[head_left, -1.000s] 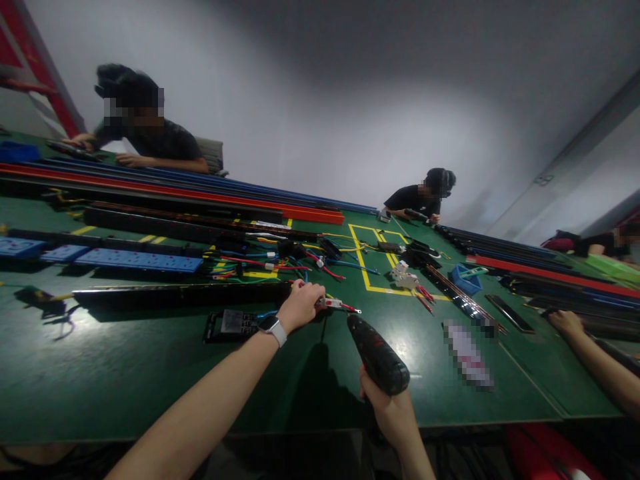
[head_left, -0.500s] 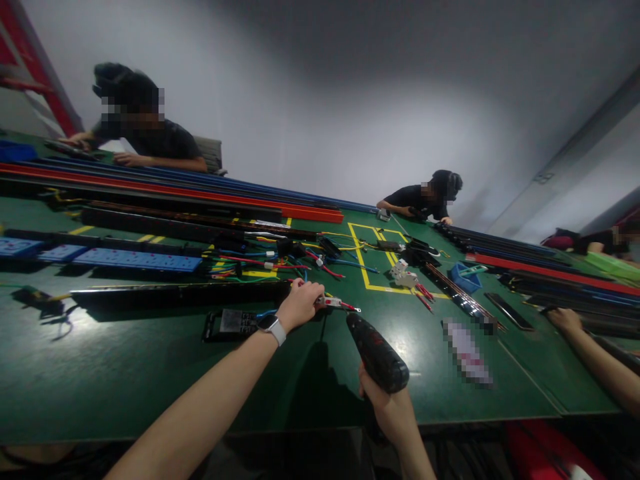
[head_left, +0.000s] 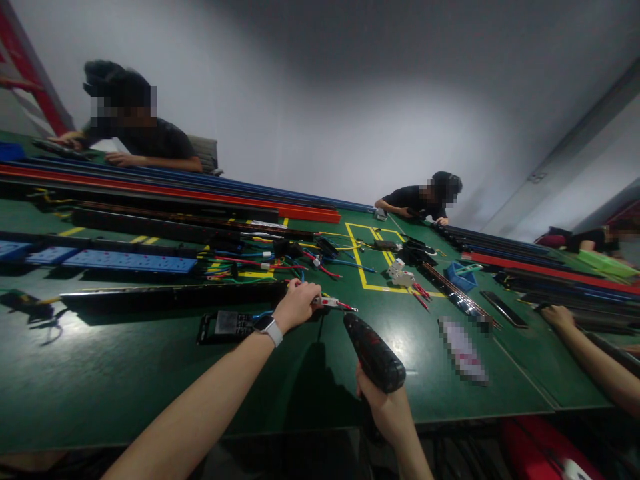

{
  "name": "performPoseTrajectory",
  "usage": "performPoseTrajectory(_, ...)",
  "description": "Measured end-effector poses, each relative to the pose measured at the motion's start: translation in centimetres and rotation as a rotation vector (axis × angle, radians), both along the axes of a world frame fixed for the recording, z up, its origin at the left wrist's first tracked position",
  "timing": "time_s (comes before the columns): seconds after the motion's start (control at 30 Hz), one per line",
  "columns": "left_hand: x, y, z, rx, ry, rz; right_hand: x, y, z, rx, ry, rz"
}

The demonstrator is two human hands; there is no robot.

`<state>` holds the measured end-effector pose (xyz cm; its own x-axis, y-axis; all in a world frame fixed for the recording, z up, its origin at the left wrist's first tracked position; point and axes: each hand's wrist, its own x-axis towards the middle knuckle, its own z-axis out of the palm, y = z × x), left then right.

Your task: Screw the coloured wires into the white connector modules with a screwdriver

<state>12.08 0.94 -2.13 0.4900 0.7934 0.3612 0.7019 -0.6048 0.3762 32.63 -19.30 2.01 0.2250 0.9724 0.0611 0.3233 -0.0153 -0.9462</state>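
Note:
My left hand [head_left: 300,303], with a watch on its wrist, is closed around a small white circuit breaker [head_left: 329,302]. Red wire [head_left: 344,306] runs out of the breaker's right side and ends in a metal ring terminal. In my right hand [head_left: 383,403] is a black cordless drill [head_left: 374,353], gripped by its handle. The drill's front end is just below and apart from the ring terminal; its bit cannot be made out. Left of my left hand lies a long black strip housing [head_left: 175,298], and a black socket-like module [head_left: 227,325] is below it.
Loose coloured wires [head_left: 260,260] and a strip with blue sockets [head_left: 130,260] lie on the green table [head_left: 150,393]. More white breakers [head_left: 400,272], a blue bin [head_left: 461,277] and a phone-like black slab [head_left: 503,309] are to the right. A co-worker's hand [head_left: 559,318] rests on black strips at right.
The view has shifted slightly, so most things appear a little further left. Both hands keep their holds, and the drill stays near the ring terminal.

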Motion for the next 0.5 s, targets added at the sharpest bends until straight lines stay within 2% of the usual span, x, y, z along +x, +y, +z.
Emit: performPoseTrajectory(0.5, 0.02, 0.09, -0.04, -0.02, -0.011, 0.0, 0.32, -0.02, -0.14, -0.032, 0.041, 0.027)
